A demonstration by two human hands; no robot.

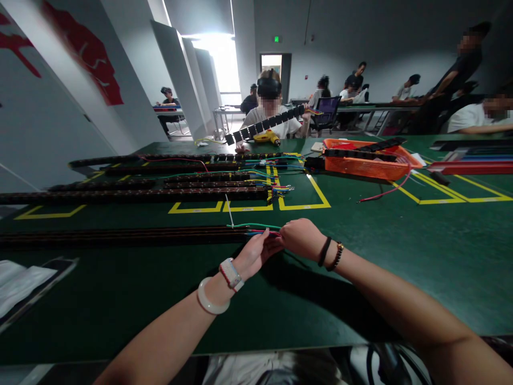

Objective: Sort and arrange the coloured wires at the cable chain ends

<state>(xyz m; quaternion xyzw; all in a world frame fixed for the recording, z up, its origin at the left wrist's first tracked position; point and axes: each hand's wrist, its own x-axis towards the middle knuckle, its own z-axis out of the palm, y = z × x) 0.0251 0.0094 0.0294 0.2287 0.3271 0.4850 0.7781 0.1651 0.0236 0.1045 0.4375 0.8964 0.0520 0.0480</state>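
A long black strip bundle (132, 237) lies along the near side of the green table, and coloured wires come out of its right end. My left hand (256, 251) pinches these wires from below, close to the bundle's end. Right beside it, my right hand (302, 235) is closed around the wires farther along, its fingertips mostly hidden. A green wire (258, 225) arches above the bundle toward my right hand. One thin white tie (229, 210) sticks up near the bundle's end.
More black strip bundles (132, 197) with wire ends lie beyond, across yellow tape outlines (304, 206). An orange basket (360, 168) holds black strips. Opposite, a person (276, 120) holds a black segmented strip (266, 125) near a yellow heat gun (266, 137). At left lies a tray (60, 267).
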